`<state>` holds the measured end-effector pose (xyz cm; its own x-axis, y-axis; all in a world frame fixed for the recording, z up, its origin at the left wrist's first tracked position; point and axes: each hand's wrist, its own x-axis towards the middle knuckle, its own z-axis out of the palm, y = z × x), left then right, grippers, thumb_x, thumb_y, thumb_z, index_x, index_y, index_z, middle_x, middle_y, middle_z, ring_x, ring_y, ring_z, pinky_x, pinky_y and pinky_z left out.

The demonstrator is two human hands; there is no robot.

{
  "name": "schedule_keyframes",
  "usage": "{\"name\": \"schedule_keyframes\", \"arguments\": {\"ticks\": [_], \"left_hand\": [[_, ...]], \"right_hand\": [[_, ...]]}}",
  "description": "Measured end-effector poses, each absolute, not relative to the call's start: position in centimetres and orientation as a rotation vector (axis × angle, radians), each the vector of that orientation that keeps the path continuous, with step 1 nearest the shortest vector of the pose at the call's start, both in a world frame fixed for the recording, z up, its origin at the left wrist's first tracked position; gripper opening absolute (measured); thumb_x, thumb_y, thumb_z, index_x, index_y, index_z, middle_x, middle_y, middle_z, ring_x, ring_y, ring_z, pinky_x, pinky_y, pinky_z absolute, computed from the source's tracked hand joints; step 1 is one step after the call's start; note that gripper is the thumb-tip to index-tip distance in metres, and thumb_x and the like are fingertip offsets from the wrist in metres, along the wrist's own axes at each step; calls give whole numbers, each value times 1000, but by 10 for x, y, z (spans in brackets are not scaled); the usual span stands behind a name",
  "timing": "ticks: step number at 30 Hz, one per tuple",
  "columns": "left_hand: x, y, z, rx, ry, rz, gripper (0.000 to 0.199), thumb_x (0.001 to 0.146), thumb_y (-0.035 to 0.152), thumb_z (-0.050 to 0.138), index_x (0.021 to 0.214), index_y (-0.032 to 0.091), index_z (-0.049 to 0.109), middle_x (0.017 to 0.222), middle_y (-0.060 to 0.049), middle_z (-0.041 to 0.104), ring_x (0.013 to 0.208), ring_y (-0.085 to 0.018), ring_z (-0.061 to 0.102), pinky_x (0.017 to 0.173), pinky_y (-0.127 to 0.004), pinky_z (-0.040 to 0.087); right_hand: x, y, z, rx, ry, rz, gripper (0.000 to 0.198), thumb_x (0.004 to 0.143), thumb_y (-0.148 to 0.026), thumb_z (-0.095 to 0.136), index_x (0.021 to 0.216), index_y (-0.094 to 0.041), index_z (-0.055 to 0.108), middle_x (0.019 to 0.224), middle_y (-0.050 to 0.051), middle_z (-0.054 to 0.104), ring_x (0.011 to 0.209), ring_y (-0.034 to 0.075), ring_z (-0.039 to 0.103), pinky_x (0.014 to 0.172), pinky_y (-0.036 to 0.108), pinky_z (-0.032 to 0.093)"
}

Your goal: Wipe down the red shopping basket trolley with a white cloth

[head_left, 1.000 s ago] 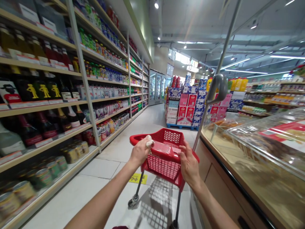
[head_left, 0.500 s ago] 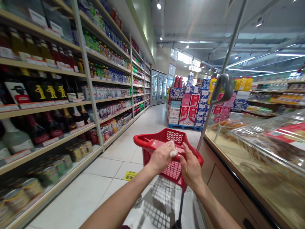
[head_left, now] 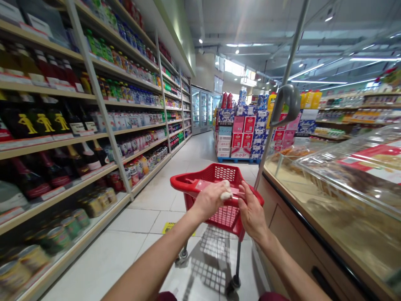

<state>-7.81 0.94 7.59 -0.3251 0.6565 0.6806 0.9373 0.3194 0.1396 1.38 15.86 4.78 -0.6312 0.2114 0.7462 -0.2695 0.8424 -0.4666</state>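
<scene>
Single head-worn view, looking forward and down over nearby red cart [head_left: 226, 215], along aisle [head_left: 200, 149].

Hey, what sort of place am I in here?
Almost certainly a supermarket: long beige wall shelves stocked with dark glass bottles, a red plastic shopping cart, and tall glass-fronted coolers at the back.

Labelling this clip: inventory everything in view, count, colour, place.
Shopping cart: 1, red, centre
Cloth: 1, white, over cart
Shelving: 1 run, pale, left
Bottles: many, mixed, shelving
Cans: many, mixed, lower shelving
Cartons: many, mixed, stacked ahead
Pallet: at least 1, blue, under cartons
Fridges: several, grey, far end
Pole handle: 1, grey, right
Counter: 1, brown, right
Floor sticker: 1, yellow, centre-left
Left grip: 1, bare, holding cloth
Right grip: 1, bare, on cart
</scene>
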Motion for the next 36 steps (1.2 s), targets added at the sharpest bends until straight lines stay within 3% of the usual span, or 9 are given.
{"name": "schedule_keyframes", "arguments": {"ticks": [4,10,15,21,27,36], "left_hand": [[-92,-5,82,-914,-2286,-865,24,80,21,45,101,17,56,107,-8,63,101,-19,57,89,-37,46],[-79,11,82,-1508,-2091,-707,26,77,19,50,102,17,56,117,-7,57,115,-17,46,99,-34,38],[-90,-6,88,-953,-2328,-840,22,79,21,47,99,22,57,109,-4,61,105,-16,54,92,-33,44],[-74,16,80,-1501,-2109,-710,26,78,17,48,103,17,56,119,-7,55,116,-16,45,100,-34,37],[-101,-20,85,-974,-2305,-845,23,80,21,46,100,19,57,109,-6,62,102,-17,56,90,-35,46],[-57,37,63,-1398,-1985,-625,26,79,16,46,103,16,55,117,-9,57,115,-18,46,99,-36,39]], "right_hand": [[15,160,48,70,-2133,649,50,87,-39,31,134,-21,27,116,9,55,96,21,54,85,41,43],[13,162,42,108,-2107,609,51,87,-38,33,134,-22,25,122,9,50,98,21,53,87,41,41],[14,161,42,96,-2105,605,50,88,-38,32,134,-21,26,115,9,54,97,22,53,85,42,41],[14,160,43,114,-2086,563,49,87,-37,33,133,-21,28,118,10,53,99,22,52,86,42,41],[16,163,46,60,-2080,613,49,87,-40,31,132,-20,31,107,9,59,96,22,54,83,41,42],[13,165,45,91,-2050,649,49,87,-39,33,132,-21,30,110,8,59,94,21,56,84,40,42]]}}
